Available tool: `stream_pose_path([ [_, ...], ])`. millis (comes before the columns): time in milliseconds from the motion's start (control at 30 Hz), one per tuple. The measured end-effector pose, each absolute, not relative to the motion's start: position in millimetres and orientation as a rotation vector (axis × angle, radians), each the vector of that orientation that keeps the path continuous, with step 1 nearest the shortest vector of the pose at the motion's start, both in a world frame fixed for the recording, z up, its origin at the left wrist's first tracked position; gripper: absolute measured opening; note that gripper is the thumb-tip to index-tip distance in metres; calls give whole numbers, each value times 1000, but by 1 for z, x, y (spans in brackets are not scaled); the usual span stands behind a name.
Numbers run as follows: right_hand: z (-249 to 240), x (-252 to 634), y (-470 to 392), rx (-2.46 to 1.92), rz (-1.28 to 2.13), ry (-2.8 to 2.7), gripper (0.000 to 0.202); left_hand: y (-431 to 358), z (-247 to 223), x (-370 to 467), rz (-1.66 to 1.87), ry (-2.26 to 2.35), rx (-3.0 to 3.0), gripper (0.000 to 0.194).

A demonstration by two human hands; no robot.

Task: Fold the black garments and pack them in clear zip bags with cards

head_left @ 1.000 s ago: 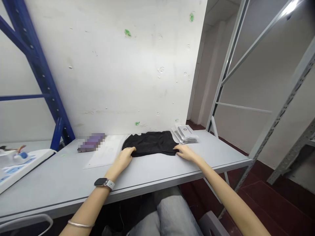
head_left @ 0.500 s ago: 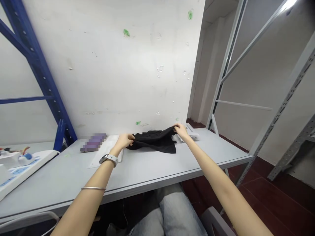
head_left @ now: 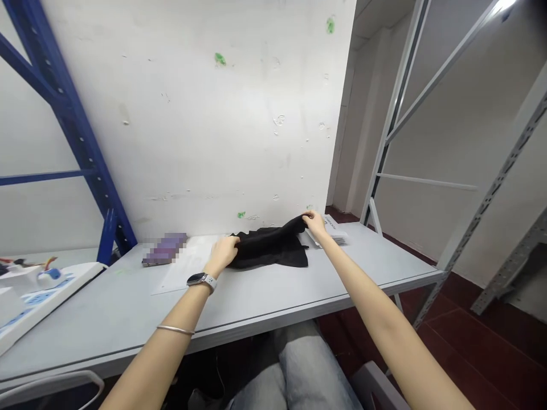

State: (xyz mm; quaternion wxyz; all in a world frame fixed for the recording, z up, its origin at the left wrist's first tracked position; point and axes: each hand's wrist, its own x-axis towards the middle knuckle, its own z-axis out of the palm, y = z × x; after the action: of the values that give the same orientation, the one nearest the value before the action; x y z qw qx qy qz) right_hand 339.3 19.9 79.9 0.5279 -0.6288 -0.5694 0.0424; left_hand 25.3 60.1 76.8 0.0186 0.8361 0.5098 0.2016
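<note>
My left hand is closed on the left edge of the black garment, fingers curled over the cloth, and my right hand pinches its far right corner, lifted a little off the grey table so the fabric sags between the two holds. A second ago both hands lay at the near edge of the garment, which was flat and folded; half a second ago they had gone to the far side and raised it, and since then the left hand has drawn slightly inward while the right has hardly moved, so I judge the cloth is being turned or folded over rather than lifted away. The garment sits near the back of the table, close to the white wall. Just beyond my right hand lies a stack of printed packets; left of the garment a pale sheet, then a blurred purple item.
</note>
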Motion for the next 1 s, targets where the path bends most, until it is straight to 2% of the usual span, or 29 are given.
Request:
stream_pose_path([
  [133,103,335,0,-1408,73,-1274,26,59,101,17,943,1664,2551,31],
  [200,111,332,-23,-1318,48,-1289,23,49,113,7,1190,1613,2530,30],
  [267,114,331,-55,-1201,5,-1334,19,32,119,-8,1284,1541,2531,27],
  [333,110,331,-93,-1231,21,-1414,18,11,116,-26,1115,1529,2575,23],
  [400,99,334,-130,-1390,159,-1555,21,-9,108,-44,797,1492,2614,20],
  [500,79,338,-172,-1571,330,-1819,23,-29,91,-63,387,1179,2628,18],
  [567,66,340,-187,-1617,418,-1908,24,-37,81,-69,273,1024,2601,16],
  [700,49,339,-198,-1535,645,-1895,27,-41,64,-74,217,990,2578,9],
  [767,42,338,-200,-1513,725,-1895,25,-39,55,-77,212,998,2590,14],
  [867,29,337,-203,-1548,713,-1941,23,-35,44,-83,262,1070,2590,26],
  [1000,14,338,-209,-1520,631,-1939,22,-37,42,-88,451,1080,2604,31],
])
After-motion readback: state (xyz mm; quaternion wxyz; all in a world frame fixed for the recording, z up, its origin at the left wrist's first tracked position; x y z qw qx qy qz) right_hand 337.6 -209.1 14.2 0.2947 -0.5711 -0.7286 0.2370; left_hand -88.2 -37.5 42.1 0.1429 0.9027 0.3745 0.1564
